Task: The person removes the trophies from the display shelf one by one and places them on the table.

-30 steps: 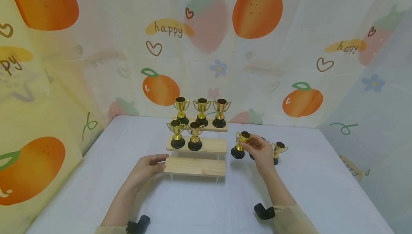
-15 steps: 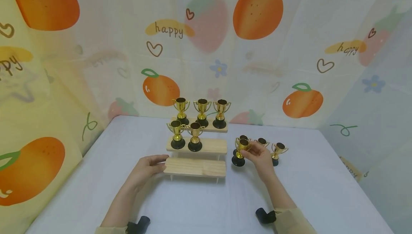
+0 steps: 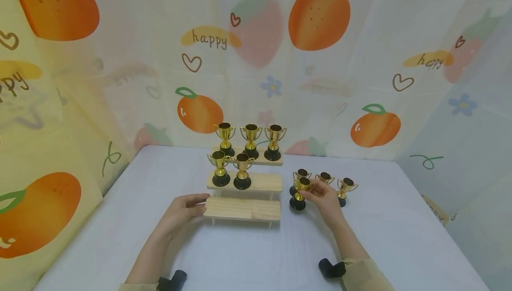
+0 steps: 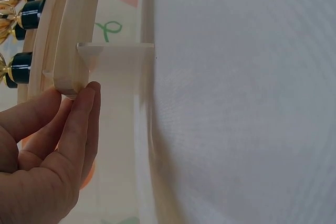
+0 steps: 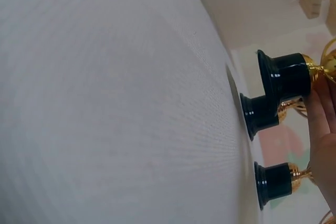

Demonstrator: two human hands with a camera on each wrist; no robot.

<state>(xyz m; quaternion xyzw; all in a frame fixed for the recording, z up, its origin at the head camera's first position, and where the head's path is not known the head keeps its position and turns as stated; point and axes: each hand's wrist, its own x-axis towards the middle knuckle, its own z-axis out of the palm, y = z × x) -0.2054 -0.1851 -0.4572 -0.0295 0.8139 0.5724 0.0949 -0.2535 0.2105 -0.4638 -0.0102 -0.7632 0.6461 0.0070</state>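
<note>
My right hand (image 3: 326,200) pinches a small gold trophy cup (image 3: 298,203) with a black base, to the right of a stepped wooden shelf. In the right wrist view, the base of the held trophy (image 5: 289,80) is off the white table. Several other trophies stand close behind and beside that hand, among them one (image 3: 347,188) at its right. My left hand (image 3: 182,211) grips the left end of the lowest shelf board (image 3: 242,207), thumb and fingers on either side of the wood in the left wrist view. That board is bare.
Two trophies (image 3: 242,171) stand on the left and middle of the middle board (image 3: 266,181). Three more (image 3: 250,141) line the top board (image 3: 276,162). A fruit-print cloth (image 3: 320,73) hangs behind the white table (image 3: 248,260).
My right hand has brought the held trophy down and nearer to me, so a trophy standing behind it now shows. My left hand has stayed at the board's end.
</note>
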